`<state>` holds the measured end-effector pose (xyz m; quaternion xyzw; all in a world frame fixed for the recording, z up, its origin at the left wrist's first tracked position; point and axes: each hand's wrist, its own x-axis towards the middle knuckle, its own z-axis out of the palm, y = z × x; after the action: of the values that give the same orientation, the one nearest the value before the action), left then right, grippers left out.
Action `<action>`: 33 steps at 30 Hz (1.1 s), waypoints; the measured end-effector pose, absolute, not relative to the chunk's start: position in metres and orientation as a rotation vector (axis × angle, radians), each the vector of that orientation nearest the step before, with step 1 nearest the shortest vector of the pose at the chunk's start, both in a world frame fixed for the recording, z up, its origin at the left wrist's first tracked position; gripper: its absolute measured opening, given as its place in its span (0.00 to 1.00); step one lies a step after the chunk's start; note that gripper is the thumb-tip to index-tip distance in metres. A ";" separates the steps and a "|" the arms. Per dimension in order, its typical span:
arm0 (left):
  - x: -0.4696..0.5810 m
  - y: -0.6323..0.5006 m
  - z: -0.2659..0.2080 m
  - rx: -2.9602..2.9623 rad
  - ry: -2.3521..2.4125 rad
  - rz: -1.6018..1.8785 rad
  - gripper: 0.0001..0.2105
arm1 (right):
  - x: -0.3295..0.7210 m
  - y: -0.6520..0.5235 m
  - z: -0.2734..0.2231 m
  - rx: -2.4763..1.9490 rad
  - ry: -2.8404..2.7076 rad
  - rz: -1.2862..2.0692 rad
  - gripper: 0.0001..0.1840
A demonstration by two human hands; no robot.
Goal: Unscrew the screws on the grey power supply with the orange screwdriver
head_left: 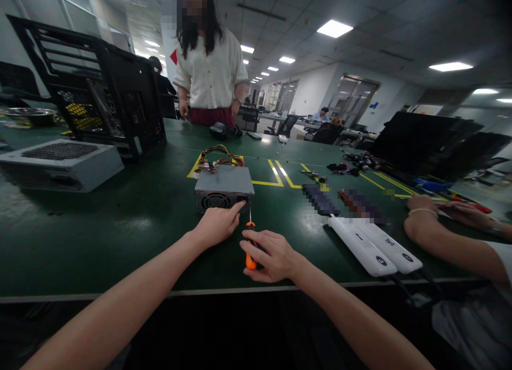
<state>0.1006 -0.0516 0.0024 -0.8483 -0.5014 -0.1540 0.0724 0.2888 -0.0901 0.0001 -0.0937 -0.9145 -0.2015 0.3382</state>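
A grey metal power supply unit sits on the green table, its fan grille and socket side facing me. My left hand is at its front right, the index finger stretched out against the face near the socket; its other fingers are partly curled. My right hand has its fingers round the orange and black handle of a screwdriver. The screwdriver's thin shaft points away from me, its tip near the unit's lower right front corner. Whether the tip touches a screw cannot be made out. Coloured cables bunch behind the unit.
At left stand a second power supply and an open black computer case. White power banks and phones lie at right, near another person's arms. A person stands across the table; black monitors are far right.
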 end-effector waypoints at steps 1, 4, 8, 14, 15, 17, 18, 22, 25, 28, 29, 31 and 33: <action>0.101 -0.052 0.002 -2.558 -1.491 -0.458 0.20 | 0.289 -0.091 0.001 -0.247 -2.398 -0.555 0.22; 0.103 -0.053 0.002 -2.603 -1.419 -0.427 0.19 | 0.289 -0.091 0.002 -0.248 -2.383 -0.597 0.22; 0.104 -0.054 0.002 -2.632 -1.350 -0.381 0.21 | 0.289 -0.087 -0.005 -0.220 -2.310 -0.535 0.23; 0.103 -0.053 0.001 -2.600 -1.375 -0.394 0.22 | 0.290 -0.087 -0.004 -0.247 -2.324 -0.462 0.24; 0.102 -0.053 0.001 -2.595 -1.382 -0.394 0.22 | 0.290 -0.088 -0.003 -0.244 -2.342 -0.481 0.23; 0.102 -0.053 0.001 -2.591 -1.385 -0.397 0.23 | 0.290 -0.088 -0.001 -0.243 -2.363 -0.515 0.23; 0.102 -0.053 0.001 -2.589 -1.387 -0.403 0.23 | 0.291 -0.088 -0.001 -0.243 -2.358 -0.519 0.23; 0.103 -0.054 0.001 -2.577 -1.422 -0.407 0.24 | 0.291 -0.085 -0.005 -0.250 -2.270 -0.448 0.25; 0.103 -0.053 0.000 -2.568 -1.428 -0.396 0.25 | 0.292 -0.083 -0.009 -0.270 -2.245 -0.395 0.27; 0.103 -0.052 -0.002 -2.566 -1.413 -0.394 0.25 | 0.293 -0.084 -0.007 -0.273 -2.271 -0.388 0.26; 0.102 -0.052 -0.002 -2.567 -1.410 -0.393 0.25 | 0.293 -0.085 -0.006 -0.276 -2.290 -0.403 0.25; 0.102 -0.052 -0.002 -2.571 -1.406 -0.384 0.25 | 0.293 -0.087 -0.002 -0.288 -2.316 -0.449 0.23; 0.102 -0.052 -0.001 -2.577 -1.413 -0.369 0.25 | 0.294 -0.089 0.000 -0.293 -2.319 -0.486 0.22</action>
<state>0.1023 -0.0522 -0.0008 -0.8665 -0.4751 -0.1241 0.0895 0.2936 -0.0887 0.0000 -0.1141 -0.9032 -0.1891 0.3680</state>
